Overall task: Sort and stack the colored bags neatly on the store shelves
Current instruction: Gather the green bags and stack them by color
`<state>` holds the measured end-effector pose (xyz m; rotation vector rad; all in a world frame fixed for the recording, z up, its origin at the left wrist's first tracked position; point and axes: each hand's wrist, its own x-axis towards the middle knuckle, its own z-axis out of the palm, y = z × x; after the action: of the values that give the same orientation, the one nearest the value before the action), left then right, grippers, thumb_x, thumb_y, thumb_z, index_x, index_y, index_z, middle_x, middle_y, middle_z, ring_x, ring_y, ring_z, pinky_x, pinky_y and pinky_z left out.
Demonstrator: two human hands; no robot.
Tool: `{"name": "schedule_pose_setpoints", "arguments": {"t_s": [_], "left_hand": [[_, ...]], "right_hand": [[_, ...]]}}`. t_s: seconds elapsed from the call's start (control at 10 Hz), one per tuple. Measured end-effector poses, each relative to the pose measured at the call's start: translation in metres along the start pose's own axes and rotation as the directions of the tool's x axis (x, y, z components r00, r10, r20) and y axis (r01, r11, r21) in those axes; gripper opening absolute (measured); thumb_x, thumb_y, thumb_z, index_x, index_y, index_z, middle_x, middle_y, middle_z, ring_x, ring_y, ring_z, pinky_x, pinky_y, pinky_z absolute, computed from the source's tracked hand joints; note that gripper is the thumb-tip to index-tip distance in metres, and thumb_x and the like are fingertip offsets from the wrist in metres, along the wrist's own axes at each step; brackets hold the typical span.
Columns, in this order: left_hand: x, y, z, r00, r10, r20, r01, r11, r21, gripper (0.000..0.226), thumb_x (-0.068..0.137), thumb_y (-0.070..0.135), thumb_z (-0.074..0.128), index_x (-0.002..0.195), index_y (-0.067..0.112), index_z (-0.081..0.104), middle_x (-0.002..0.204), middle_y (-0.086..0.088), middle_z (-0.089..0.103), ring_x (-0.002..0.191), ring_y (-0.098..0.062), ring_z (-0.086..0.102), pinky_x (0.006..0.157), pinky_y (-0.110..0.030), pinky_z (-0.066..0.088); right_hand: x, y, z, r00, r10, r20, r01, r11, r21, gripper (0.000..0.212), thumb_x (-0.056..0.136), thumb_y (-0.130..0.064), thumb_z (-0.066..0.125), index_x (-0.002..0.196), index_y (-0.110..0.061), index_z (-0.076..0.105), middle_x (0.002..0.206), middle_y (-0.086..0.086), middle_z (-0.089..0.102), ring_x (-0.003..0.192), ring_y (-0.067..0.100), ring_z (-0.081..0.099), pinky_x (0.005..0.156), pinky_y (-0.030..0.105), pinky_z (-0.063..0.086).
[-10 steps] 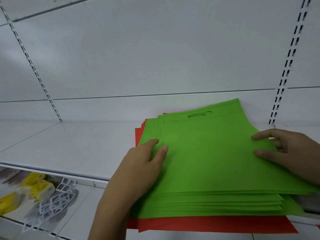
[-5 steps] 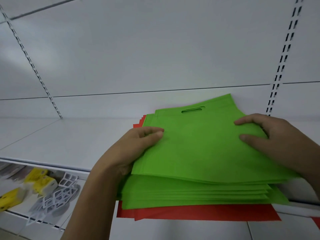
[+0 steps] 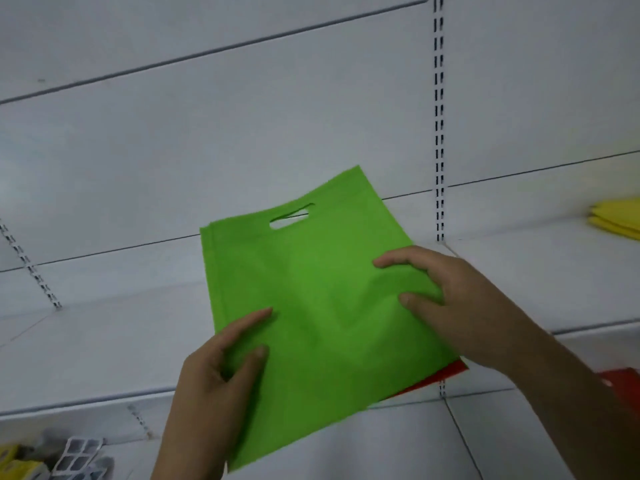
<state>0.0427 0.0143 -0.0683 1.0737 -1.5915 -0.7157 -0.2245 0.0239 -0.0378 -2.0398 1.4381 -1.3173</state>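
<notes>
A stack of flat green bags [image 3: 311, 296] with a cut-out handle is lifted above the white shelf [image 3: 104, 341], tilted with its handle end away from me. My left hand [image 3: 221, 372] grips its near left edge, thumb on top. My right hand [image 3: 446, 299] holds the right edge, fingers spread on the top bag. A red bag [image 3: 446, 374] peeks out from under the stack's right corner. How many green bags are in the stack is hidden from this angle.
Yellow bags [image 3: 620, 218] lie on the shelf at far right. Another red bag [image 3: 623, 382] shows at the right edge. A slotted upright [image 3: 439, 133] divides the back panel. Below left, a lower shelf holds yellow packs [image 3: 17, 467] and a white plastic piece [image 3: 78, 455].
Both hands have lifted the green stack off the shelf and swung it right and up. The red bags that lay beneath are now mostly out of sight. The view has turned right.
</notes>
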Motion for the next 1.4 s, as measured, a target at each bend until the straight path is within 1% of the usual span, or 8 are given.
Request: {"name": "schedule_pose_setpoints", "arguments": {"t_s": [0.1,0.3,0.6,0.9,1.1,1.2,1.3,1.4], "left_hand": [[-0.013,-0.011,0.004,0.99,0.096,0.103,-0.107,0.989,0.106,0.053,0.086,0.001,0.061,0.103,0.05,0.067,0.1,0.032,0.066,0.094,0.006,0.065,0.077,-0.006,0.049],[-0.022,-0.014,0.061,0.939,0.156,0.306,-0.23,0.947,0.223,0.042,0.09,0.024,0.059,0.124,0.048,0.056,0.12,0.025,0.062,0.108,0.002,0.061,0.088,-0.04,0.055],[-0.114,0.088,0.214,0.867,0.344,0.361,-0.295,0.938,-0.184,0.044,0.087,-0.001,0.061,0.103,0.04,0.069,0.102,0.04,0.06,0.095,0.023,0.055,0.079,0.005,0.038],[-0.21,0.156,0.416,0.851,0.292,0.435,-0.133,0.924,-0.359,0.057,0.087,-0.009,0.054,0.092,0.045,0.073,0.1,0.031,0.067,0.093,0.009,0.064,0.077,-0.009,0.05],[-0.242,0.149,0.519,0.689,0.144,0.71,0.062,0.965,-0.255,0.054,0.087,0.0,0.049,0.097,0.047,0.072,0.112,0.035,0.061,0.106,0.012,0.058,0.089,-0.005,0.043],[-0.238,0.146,0.568,0.482,-0.037,0.875,0.245,0.965,-0.095,0.037,0.087,0.021,0.059,0.114,0.047,0.061,0.128,0.021,0.056,0.11,0.011,0.053,0.101,-0.013,0.037],[-0.238,0.133,0.612,0.379,-0.075,0.922,0.328,0.943,-0.058,0.031,0.071,-0.004,0.074,0.088,0.019,0.063,0.084,-0.011,0.067,0.084,-0.026,0.058,0.094,-0.042,0.042],[-0.229,0.118,0.656,0.438,-0.036,0.898,0.197,0.979,-0.057,0.03,0.081,-0.007,0.064,0.092,0.021,0.071,0.08,0.013,0.074,0.091,-0.016,0.064,0.093,-0.028,0.044]], "right_hand": [[-0.039,-0.018,-0.003,0.998,0.013,-0.065,-0.018,0.998,-0.064,0.049,0.085,-0.004,0.062,0.114,-0.044,0.06,0.112,-0.035,0.056,0.106,-0.019,0.049,0.083,-0.005,0.031],[-0.125,-0.029,-0.039,0.942,0.116,-0.314,-0.166,0.976,-0.138,0.042,0.089,-0.008,0.061,0.118,-0.039,0.059,0.118,-0.036,0.053,0.114,-0.021,0.042,0.092,-0.005,0.025],[-0.26,-0.004,-0.155,0.791,0.261,-0.553,-0.376,0.921,-0.103,0.041,0.091,-0.011,0.059,0.116,-0.043,0.058,0.119,-0.036,0.053,0.111,-0.012,0.049,0.093,0.013,0.043],[-0.398,0.073,-0.303,0.685,0.323,-0.654,-0.479,0.875,-0.069,0.043,0.09,-0.01,0.06,0.111,-0.047,0.058,0.119,-0.036,0.053,0.113,-0.013,0.046,0.094,0.021,0.044],[-0.466,0.151,-0.358,0.608,0.424,-0.671,-0.571,0.821,0.002,0.058,0.089,-0.01,0.06,0.106,-0.064,0.052,0.117,-0.046,0.047,0.107,-0.015,0.05,0.087,0.012,0.046],[-0.482,0.192,-0.369,0.524,0.604,-0.6,-0.638,0.745,0.192,0.048,0.078,-0.02,0.077,0.092,-0.064,0.061,0.1,-0.046,0.057,0.096,-0.017,0.056,0.088,0.01,0.046],[-0.485,0.239,-0.388,0.47,0.702,-0.535,-0.676,0.676,0.293,0.032,0.082,-0.003,0.071,0.094,-0.033,0.07,0.095,-0.016,0.066,0.102,0.014,0.061,0.086,0.014,0.044],[-0.475,0.286,-0.406,0.422,0.733,-0.533,-0.695,0.639,0.329,0.06,0.086,0.01,0.059,0.093,-0.049,0.069,0.094,-0.031,0.066,0.091,-0.002,0.062,0.074,0.013,0.051]]}}
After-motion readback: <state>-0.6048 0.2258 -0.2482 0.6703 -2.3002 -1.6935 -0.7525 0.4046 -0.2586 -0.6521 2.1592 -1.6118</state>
